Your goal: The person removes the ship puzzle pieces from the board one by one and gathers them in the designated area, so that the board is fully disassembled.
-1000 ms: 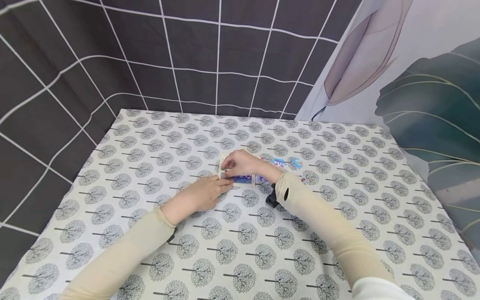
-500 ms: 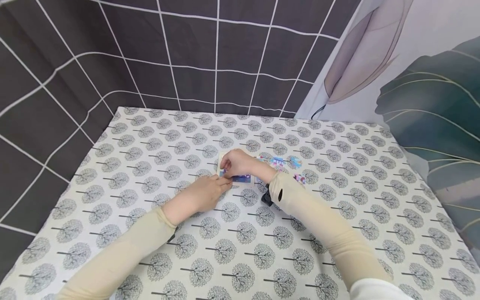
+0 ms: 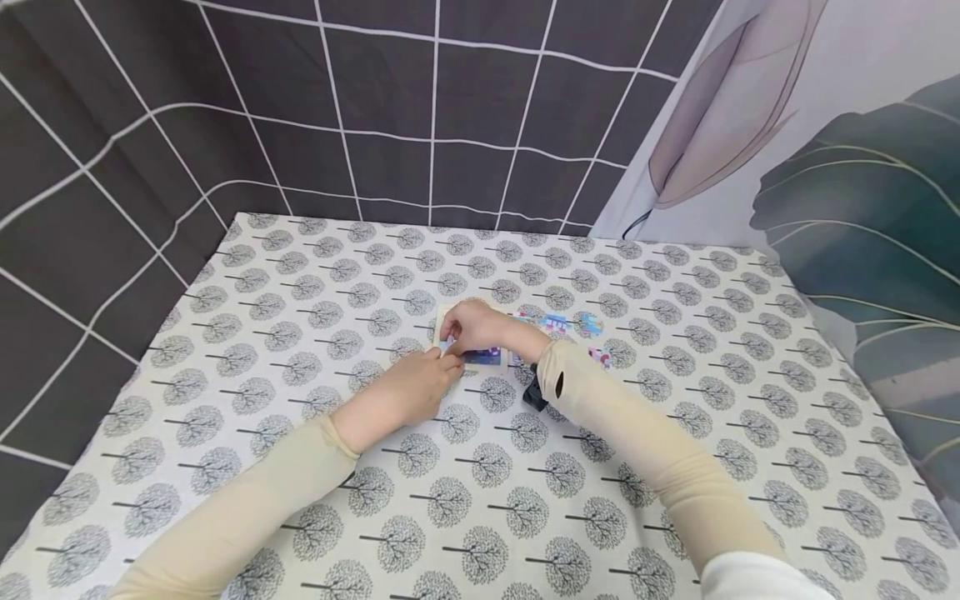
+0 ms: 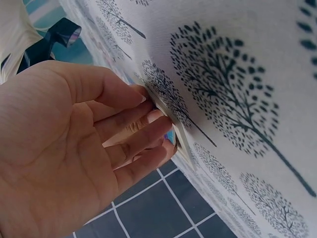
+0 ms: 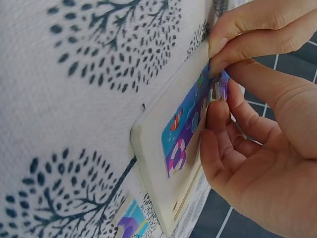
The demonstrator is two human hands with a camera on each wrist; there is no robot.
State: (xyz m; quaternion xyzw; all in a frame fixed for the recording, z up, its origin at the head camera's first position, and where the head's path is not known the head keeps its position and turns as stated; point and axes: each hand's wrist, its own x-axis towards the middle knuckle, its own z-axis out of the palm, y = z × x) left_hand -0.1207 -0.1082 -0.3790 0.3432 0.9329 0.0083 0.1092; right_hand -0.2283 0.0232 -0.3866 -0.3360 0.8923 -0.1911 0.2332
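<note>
This looks like an indoor spot screened with fabric; whether home, studio or office cannot be told. A white-gridded dark drape (image 3: 382, 83) fills the upper left and top centre of the head view, a leaf-print drape (image 3: 847, 196) the right side, and a tree-print tablecloth (image 3: 525, 467) the lower half.

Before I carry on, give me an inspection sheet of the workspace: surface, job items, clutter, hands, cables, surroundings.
Surface: tree-print cloth under everything.
Job items: picture board on the cloth, with loose pieces lying right of it.
Clutter: nothing seen.
Left hand: fingers touch the board's near edge.
Right hand: pinches a small purple piece at the board.
Cables: thin dark cord at the far edge; its ends can't be traced.
Surroundings: dark grid-patterned backdrop behind and left, leaf-print backdrop right.
</note>
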